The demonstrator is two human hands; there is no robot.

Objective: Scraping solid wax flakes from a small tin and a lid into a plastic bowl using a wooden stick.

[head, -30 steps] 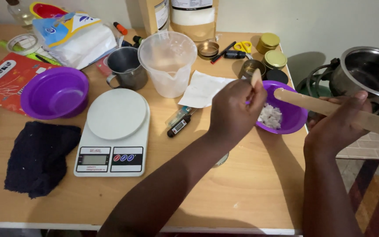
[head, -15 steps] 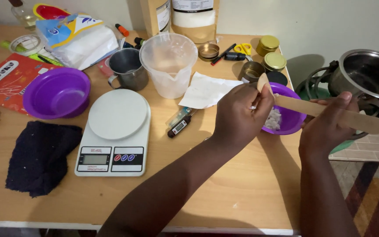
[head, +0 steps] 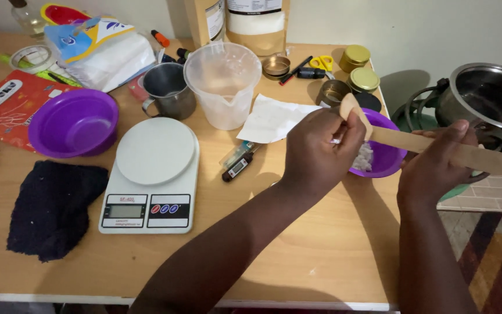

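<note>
Item: wooden spatula [head: 431, 146], one. Long axis runs 10 to 4 o'clock; blade end up at 10, handle end at 4.

Right hand [head: 437, 166]: grip closed around the handle. Left hand [head: 318, 154]: fingertips pressed to the blade end, just at 9 o'clock of it; nearer the blade than the right.

Under the blade: small purple bowl [head: 386, 157], one, holding white flakes [head: 365, 157], at the surface's [head: 321, 250] 3 o'clock edge.

Also counted: large purple bowl [head: 74, 123], one; white kitchen scale [head: 152, 174], one; clear measuring jug [head: 223, 84], one; metal mug [head: 168, 90], one; gold-lidded tins [head: 360, 68], two; steel pot [head: 489, 96], one.
</note>
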